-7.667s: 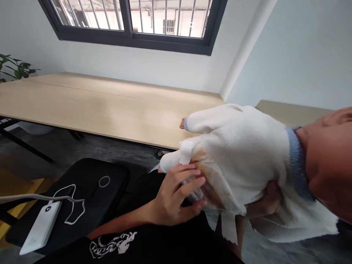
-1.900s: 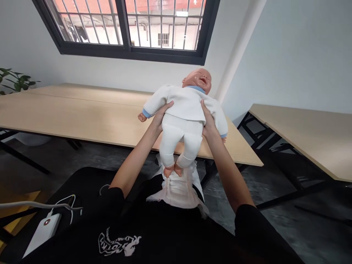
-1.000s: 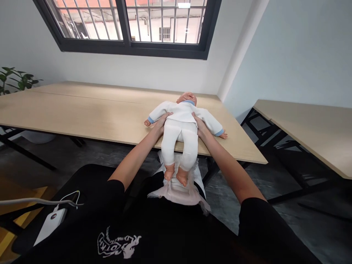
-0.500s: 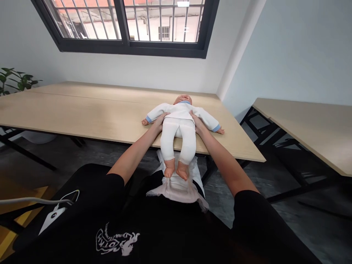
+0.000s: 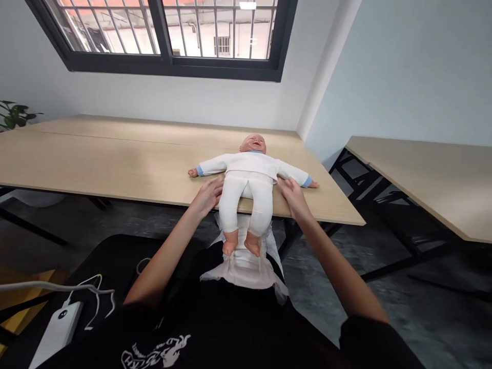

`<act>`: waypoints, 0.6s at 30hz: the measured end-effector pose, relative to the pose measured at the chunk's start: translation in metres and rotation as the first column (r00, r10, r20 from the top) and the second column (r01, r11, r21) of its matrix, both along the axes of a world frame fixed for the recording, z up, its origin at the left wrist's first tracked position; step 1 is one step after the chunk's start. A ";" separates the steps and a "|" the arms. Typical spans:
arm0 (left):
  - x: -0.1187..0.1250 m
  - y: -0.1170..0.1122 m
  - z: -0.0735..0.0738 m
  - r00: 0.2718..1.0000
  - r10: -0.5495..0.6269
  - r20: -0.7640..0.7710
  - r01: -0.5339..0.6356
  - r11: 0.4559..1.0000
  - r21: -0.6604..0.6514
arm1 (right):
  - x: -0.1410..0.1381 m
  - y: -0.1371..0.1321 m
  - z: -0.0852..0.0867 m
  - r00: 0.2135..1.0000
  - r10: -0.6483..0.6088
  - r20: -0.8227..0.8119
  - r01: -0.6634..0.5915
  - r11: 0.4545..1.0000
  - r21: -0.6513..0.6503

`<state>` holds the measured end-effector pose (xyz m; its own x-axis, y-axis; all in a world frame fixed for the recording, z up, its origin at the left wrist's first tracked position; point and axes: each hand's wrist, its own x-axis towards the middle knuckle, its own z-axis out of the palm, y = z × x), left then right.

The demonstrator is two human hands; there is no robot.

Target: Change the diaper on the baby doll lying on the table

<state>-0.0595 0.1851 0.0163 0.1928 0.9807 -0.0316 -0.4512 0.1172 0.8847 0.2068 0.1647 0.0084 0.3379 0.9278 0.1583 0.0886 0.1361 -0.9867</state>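
Observation:
A baby doll [image 5: 249, 169] in a white long-sleeved suit with blue cuffs lies on its back on the wooden table [image 5: 115, 159]. Its legs reach over the table's front edge, with its bare feet [image 5: 241, 243] hanging above a white disposable diaper [image 5: 243, 269]. The diaper rests across my black-clothed lap. My left hand [image 5: 207, 197] is open on the table beside the doll's hip, its fingertips close to the leggings. My right hand [image 5: 294, 199] is open beside the other hip, near the suit's waist. Neither hand holds anything.
A second table [image 5: 423, 179] stands to the right. A white power bank [image 5: 57, 328] with cables lies on a black pad [image 5: 115, 256] at lower left. A barred window [image 5: 161, 36] and a potted plant [image 5: 15, 115] are beyond the table.
Both hands have lifted off the doll's waist and moved outward and down beside its hips. The doll now lies flat, whereas earlier it was held up in the air above the table.

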 end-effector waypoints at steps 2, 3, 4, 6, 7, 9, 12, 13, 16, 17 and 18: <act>-0.022 -0.039 -0.015 1.000 0.002 0.012 -0.002 0.999 0.039 | 0.009 -0.051 -0.027 0.973 -0.179 0.143 0.152 0.972 0.180; -0.031 -0.055 -0.025 1.000 -0.010 -0.008 0.010 0.999 0.041 | 0.013 -0.076 -0.044 0.946 -0.232 0.226 0.160 0.942 0.295; -0.039 -0.067 -0.036 0.999 -0.004 -0.033 0.004 1.000 0.016 | 0.015 -0.097 -0.062 0.903 -0.286 0.320 0.143 0.903 0.405; -0.047 -0.078 -0.063 0.988 0.001 -0.155 -0.018 0.994 -0.108 | 0.019 -0.125 -0.096 0.756 -0.266 0.598 -0.079 0.870 0.487; -0.047 -0.077 -0.077 0.967 0.029 -0.253 -0.074 0.983 -0.169 | 0.019 -0.130 -0.111 0.663 -0.223 0.715 -0.181 0.879 0.442; -0.041 -0.067 -0.104 0.864 0.091 -0.495 -0.226 0.949 -0.218 | 0.017 -0.124 -0.133 0.582 -0.142 0.801 -0.200 0.929 0.310; -0.026 -0.049 -0.131 0.818 0.123 -0.561 -0.298 0.926 -0.232 | 0.010 -0.092 -0.150 0.703 -0.098 0.704 -0.048 0.982 0.183; -0.021 -0.045 -0.136 0.826 0.110 -0.553 -0.286 0.927 -0.243 | 0.008 -0.080 -0.153 0.748 -0.094 0.657 0.002 0.990 0.138; -0.011 -0.040 -0.145 0.842 0.089 -0.532 -0.248 0.940 -0.235 | 0.000 -0.053 -0.156 0.822 -0.043 0.568 0.089 0.995 -0.053; -0.009 -0.039 -0.146 0.843 0.109 -0.526 -0.250 0.946 -0.206 | -0.002 -0.048 -0.155 0.824 -0.017 0.566 0.095 0.990 -0.108; -0.007 -0.038 -0.147 0.843 0.137 -0.521 -0.259 0.951 -0.168 | -0.004 -0.045 -0.154 0.816 0.006 0.579 0.099 0.984 -0.150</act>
